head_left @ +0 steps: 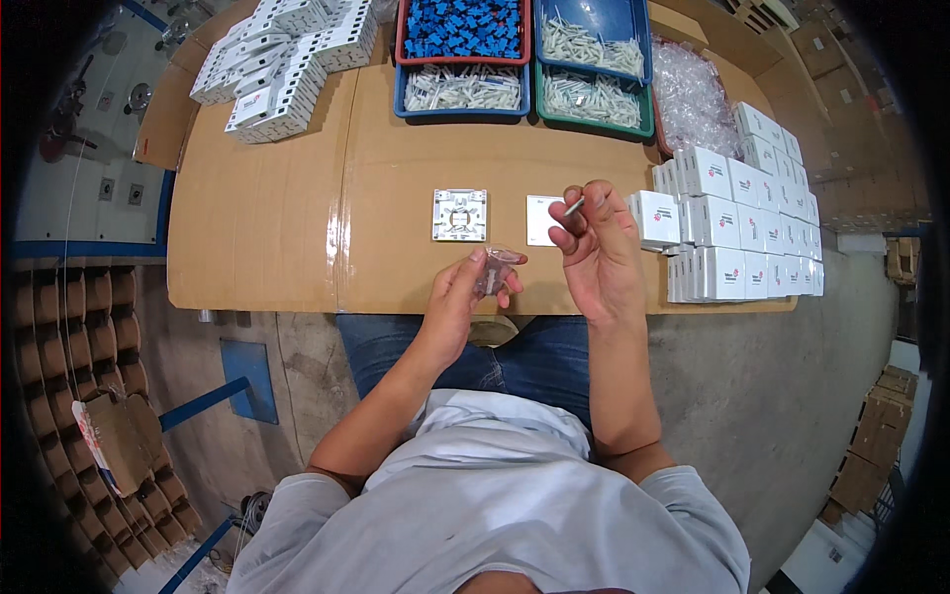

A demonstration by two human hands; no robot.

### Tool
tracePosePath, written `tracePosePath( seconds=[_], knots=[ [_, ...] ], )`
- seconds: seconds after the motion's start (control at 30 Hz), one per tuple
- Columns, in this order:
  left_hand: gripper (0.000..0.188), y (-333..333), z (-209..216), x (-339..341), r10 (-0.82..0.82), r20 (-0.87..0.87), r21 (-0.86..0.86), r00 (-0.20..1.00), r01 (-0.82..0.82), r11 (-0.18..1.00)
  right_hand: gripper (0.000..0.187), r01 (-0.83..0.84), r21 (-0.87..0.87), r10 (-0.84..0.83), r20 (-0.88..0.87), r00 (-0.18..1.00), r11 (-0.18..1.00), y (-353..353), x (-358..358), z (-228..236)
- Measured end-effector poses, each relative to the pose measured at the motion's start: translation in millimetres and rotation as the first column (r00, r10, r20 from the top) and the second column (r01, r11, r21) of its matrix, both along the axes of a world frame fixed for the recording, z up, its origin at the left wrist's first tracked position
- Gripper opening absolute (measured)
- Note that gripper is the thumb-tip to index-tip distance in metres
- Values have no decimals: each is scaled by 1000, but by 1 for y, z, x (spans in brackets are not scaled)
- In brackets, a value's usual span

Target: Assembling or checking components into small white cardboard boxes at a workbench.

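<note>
My left hand (458, 300) grips a small clear plastic bag (492, 274) near the table's front edge. Raised to its right, my right hand (604, 247) pinches a small slim pale rod (574, 207) between thumb and fingers. Whether the rod is a screw or a plug is too small to tell. A square white frame-like plate (460, 216) with a round opening lies just beyond my left hand. Partly hidden behind my right fingers is a flat white square piece (541, 220).
Trays stand at the back: a red tray of blue parts (462, 30), a blue tray (462, 115) and a green tray (599, 122) of slim pale pieces. Clear bags (691, 99) fill another. White boxes (727, 223) are stacked right, white units (277, 94) piled back left.
</note>
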State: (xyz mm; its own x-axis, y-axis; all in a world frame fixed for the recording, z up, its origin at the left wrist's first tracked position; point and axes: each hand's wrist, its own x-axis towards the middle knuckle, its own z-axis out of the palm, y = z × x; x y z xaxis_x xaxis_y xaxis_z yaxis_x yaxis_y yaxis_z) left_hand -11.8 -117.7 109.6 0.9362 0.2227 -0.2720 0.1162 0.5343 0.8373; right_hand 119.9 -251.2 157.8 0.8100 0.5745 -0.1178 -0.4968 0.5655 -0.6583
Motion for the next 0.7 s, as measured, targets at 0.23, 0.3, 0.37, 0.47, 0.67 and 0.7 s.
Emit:
tracePosePath(
  seconds=[0.23, 0.3, 0.37, 0.47, 0.67, 0.7],
  knots=[
    [55, 1, -1, 0, 0, 0, 0, 1000, 0, 1000, 13, -3, 38, 3, -7, 1000, 999, 1, -2, -2],
    [55, 1, 0, 0, 3, 2, 6, 1000, -3, 1000, 13, -8, 48, 7, 15, 1000, 999, 1, -1, -4],
    [55, 2, 0, 0, 6, 3, 12, 1000, -6, 1000, 13, -13, 57, 11, 37, 999, 998, 1, -2, -3],
    [55, 5, -1, 1, 14, -8, 15, 1000, -14, 1000, 14, -56, -29, 59, 135, 989, 998, 4, -5, 1],
    [56, 8, 3, 3, 38, 13, 25, 999, -38, 999, 25, -83, -12, 84, 185, 979, 996, 7, -7, 5],
    [56, 8, 3, 3, 44, 12, 21, 999, -44, 999, 26, -87, -36, 92, 176, 980, 996, 7, -7, 7]
  ],
)
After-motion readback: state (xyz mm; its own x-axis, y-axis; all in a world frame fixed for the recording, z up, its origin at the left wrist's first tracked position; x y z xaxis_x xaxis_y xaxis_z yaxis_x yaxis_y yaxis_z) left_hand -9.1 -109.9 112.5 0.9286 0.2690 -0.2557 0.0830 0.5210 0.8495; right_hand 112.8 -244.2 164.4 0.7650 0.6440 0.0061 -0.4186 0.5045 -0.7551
